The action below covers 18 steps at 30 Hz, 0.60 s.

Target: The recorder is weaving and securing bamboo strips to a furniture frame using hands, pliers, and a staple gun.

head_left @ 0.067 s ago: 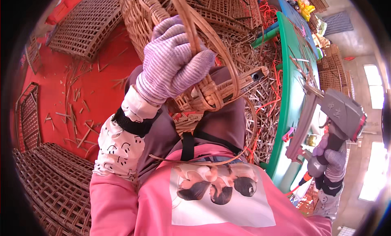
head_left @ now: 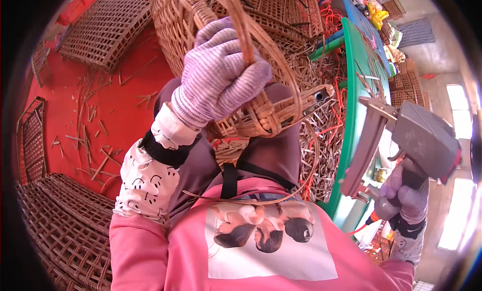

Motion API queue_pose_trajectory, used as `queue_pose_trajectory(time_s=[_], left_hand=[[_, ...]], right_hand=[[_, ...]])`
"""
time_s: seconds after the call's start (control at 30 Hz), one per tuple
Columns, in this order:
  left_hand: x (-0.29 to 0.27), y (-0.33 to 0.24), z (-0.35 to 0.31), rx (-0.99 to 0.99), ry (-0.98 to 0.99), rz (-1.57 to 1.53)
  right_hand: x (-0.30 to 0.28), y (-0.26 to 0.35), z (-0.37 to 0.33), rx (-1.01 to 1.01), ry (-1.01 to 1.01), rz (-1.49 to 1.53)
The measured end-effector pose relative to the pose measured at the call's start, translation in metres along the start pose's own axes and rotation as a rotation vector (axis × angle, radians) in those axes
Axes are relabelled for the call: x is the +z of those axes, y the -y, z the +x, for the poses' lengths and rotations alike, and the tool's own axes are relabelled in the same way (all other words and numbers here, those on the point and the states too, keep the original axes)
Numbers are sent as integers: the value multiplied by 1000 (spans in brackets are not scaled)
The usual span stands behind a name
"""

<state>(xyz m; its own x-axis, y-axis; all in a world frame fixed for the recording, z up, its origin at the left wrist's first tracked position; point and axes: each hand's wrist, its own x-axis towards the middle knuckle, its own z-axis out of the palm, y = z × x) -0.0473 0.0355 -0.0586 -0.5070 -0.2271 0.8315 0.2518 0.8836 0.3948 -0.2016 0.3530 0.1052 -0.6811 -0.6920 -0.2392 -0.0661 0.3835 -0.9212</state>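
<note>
- Now: your left hand (head_left: 223, 72) wraps the cane handle (head_left: 237, 17) of the wicker basket (head_left: 168, 32), above your thighs.
- Your right hand (head_left: 404, 193) is closed round a grey nailer (head_left: 424, 135), well apart.
- Probably between fastenings; nailing next would call for a steady rim.

No text, label, number or sign readable. Grey power tool (head_left: 424, 140): housing blurred, any lettering on it illegible. White panel (head_left: 271, 267) on pink top (head_left: 186, 256): picture print, no words made out. Yellow item (head_left: 376, 15): too small to read.
</note>
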Motion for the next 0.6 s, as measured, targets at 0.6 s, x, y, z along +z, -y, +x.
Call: queue_pose_trajectory(time_s=[0.6], left_hand=[[9, 11, -3, 83, -97, -96]], right_hand=[[83, 93, 27, 452, 218, -1009]])
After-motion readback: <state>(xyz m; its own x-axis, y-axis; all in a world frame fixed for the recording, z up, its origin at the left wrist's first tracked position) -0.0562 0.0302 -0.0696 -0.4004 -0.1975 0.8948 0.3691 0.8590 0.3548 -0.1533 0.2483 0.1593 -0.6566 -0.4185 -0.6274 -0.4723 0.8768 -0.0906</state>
